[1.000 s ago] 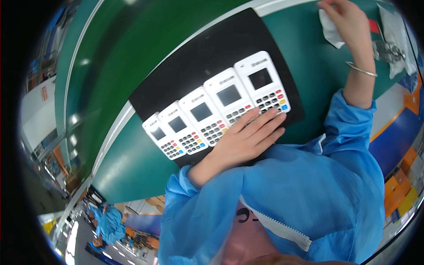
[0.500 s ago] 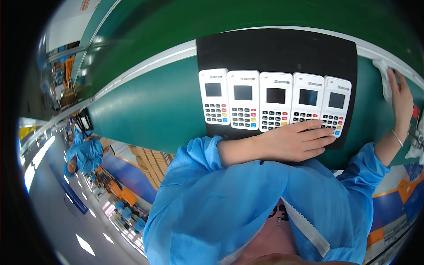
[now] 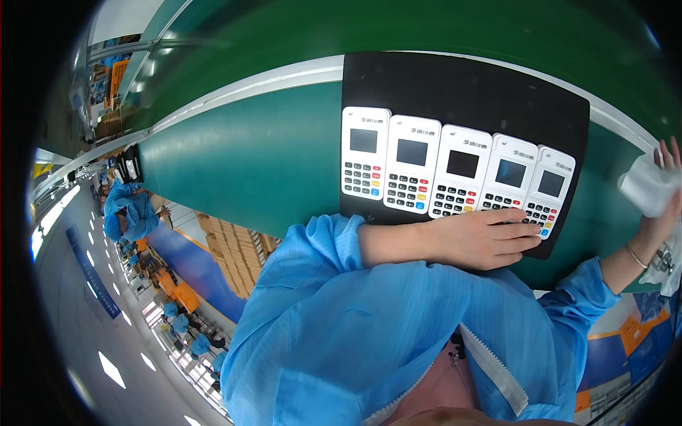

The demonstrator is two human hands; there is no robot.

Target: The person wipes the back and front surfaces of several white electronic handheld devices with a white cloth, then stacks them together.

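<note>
Several white card payment terminals (image 3: 463, 165) lie side by side in a row, screens and coloured keys facing up, on a black mat (image 3: 465, 89). My left hand (image 3: 490, 240) lies flat across the lower keys of the two rightmost terminals, fingers stretched out and partly covering those keys. At the far right, my right hand (image 3: 665, 213) holds a crumpled white cloth (image 3: 648, 186). The cloth hides much of that hand's palm, and its fingertips show above it near the picture's rim.
A green bench top (image 3: 241, 156) carries the mat, with a pale rail (image 3: 270, 83) along its far side. Left of me, a person in blue (image 3: 131, 213) sits farther down the line near stacked brown cartons (image 3: 231, 252). Clear plastic (image 3: 668, 270) hangs near my right wrist.
My right hand has brought the cloth up and nearer, turning so the cloth shows in front of its fingers. My left hand stays on the terminals. The whole view has shifted slightly.
</note>
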